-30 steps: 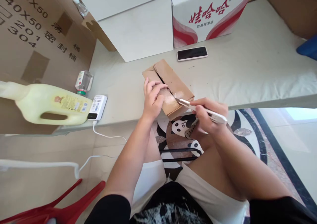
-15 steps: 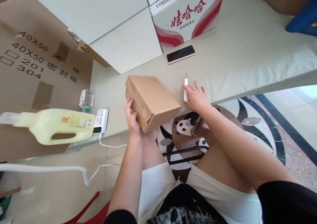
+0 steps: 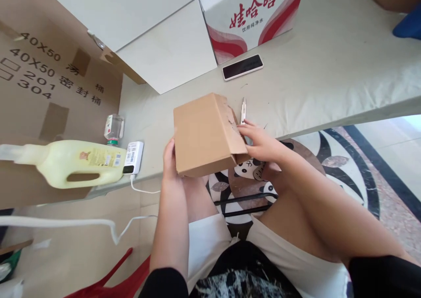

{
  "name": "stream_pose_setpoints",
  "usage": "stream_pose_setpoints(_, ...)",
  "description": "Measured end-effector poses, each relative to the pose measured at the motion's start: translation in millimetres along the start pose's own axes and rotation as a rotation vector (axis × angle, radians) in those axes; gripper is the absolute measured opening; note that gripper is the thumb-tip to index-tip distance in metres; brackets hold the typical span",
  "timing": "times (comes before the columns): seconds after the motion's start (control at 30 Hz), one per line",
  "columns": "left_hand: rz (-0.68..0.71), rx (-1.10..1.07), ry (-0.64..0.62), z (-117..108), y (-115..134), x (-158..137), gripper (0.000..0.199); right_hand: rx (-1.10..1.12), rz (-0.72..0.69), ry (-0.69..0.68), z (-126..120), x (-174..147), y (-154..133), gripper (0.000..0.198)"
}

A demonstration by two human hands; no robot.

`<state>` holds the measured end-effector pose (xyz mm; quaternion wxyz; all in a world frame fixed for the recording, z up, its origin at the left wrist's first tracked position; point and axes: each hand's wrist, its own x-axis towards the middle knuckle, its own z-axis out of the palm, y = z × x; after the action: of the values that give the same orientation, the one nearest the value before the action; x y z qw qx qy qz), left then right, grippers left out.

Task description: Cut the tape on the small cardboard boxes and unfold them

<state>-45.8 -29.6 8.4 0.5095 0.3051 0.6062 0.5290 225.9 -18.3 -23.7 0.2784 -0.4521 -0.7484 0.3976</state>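
A small brown cardboard box [image 3: 202, 135] is tilted above the table's front edge, its right side torn and ragged along the flap. My left hand [image 3: 170, 159] grips it by the left side, with most of the fingers hidden behind the cardboard. At the opposite end, my right hand [image 3: 258, 141] has its fingers on the torn flap, the fingertips partly out of sight. A white utility knife [image 3: 243, 110] with its blade out lies on the table just beyond the right fingers.
A phone [image 3: 242, 67] lies in front of a white and red carton [image 3: 253, 21]. White boxes [image 3: 171, 52] stand at the back left. Left are a yellow jug [image 3: 82, 164], a small clear bottle [image 3: 114, 127] and a white power bank [image 3: 133, 157] with a cable.
The box has turned, bringing its torn side to the right. My right hand has let go of the utility knife and moved onto the box's torn flap.
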Motion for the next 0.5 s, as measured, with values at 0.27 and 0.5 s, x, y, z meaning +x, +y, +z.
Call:
stream_pose_setpoints(0.27,-0.169,0.002,0.127,-1,27,18,0.031,0.421,-0.062,0.14,-13,-8,1,0.068)
stream_pose_setpoints(0.5,-0.221,0.024,0.106,-4,8,-3,0.041,0.365,-0.004,0.074,0,-4,-7,0.07)
